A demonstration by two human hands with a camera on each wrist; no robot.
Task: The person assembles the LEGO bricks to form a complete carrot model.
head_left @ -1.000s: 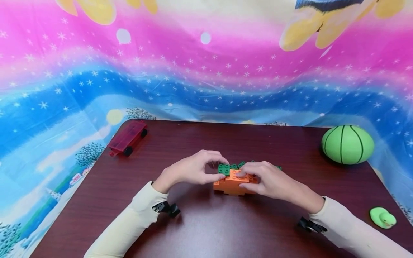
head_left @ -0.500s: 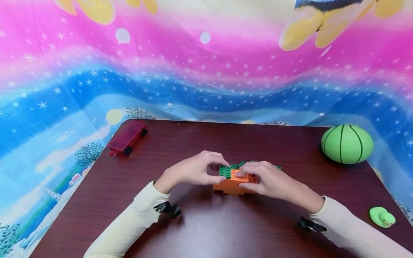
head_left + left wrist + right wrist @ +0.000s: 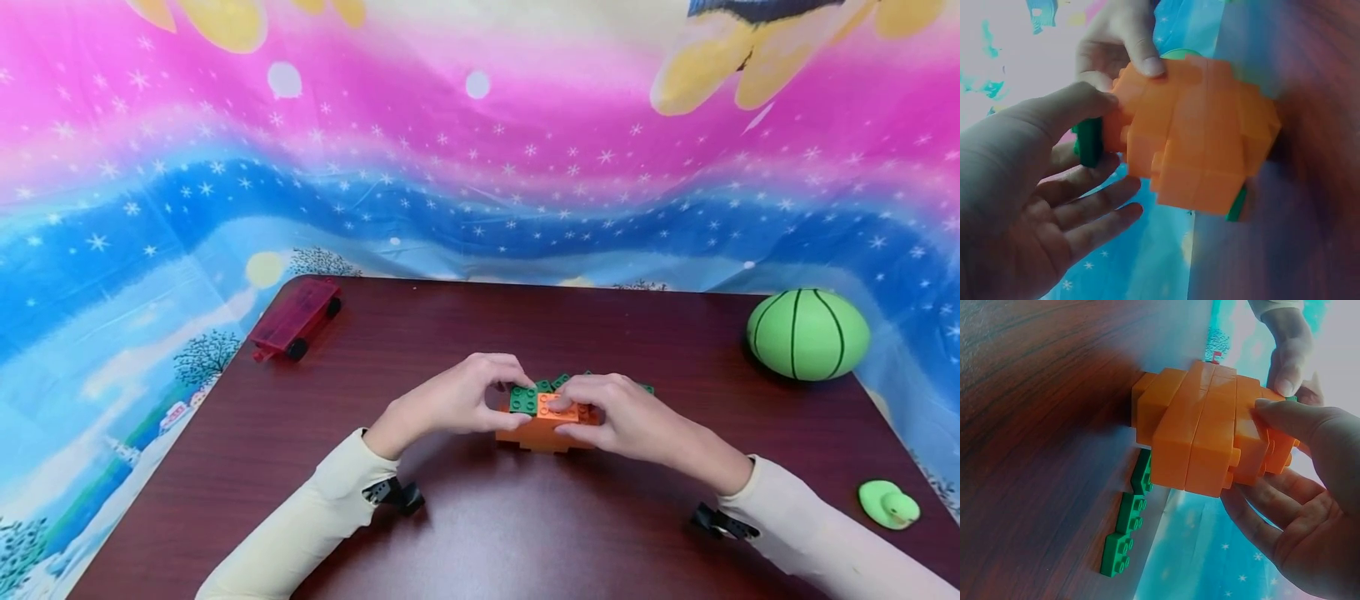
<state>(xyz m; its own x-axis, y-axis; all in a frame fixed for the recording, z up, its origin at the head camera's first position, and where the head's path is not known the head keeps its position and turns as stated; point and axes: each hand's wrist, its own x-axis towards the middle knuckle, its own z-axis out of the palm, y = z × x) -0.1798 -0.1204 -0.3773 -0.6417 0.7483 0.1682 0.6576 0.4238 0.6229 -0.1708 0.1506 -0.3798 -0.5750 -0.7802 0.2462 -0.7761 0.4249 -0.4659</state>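
A stepped build of orange toy building bricks [image 3: 536, 435] stands at mid-table in the head view. My left hand [image 3: 465, 396] pinches a green building brick [image 3: 523, 400] between thumb and fingers, on top of the build at its left. Seen from the left wrist, that green brick [image 3: 1090, 142] sits against the orange studs, its far part behind the fingers. My right hand [image 3: 622, 421] grips the upper orange bricks from the right, thumb on the near face. In the right wrist view the orange build [image 3: 1194, 428] stands between both hands.
Several loose green bricks [image 3: 1124, 515] lie on the table behind the build. A red toy wagon [image 3: 297, 319] is at the back left, a green ball with black stripes [image 3: 808, 336] at the back right. Near the right edge lies a light green duck-like toy [image 3: 889, 505].
My left hand has shifted slightly right and down with the green brick, which now sits lower beside the orange top brick. The right hand has stayed in place.
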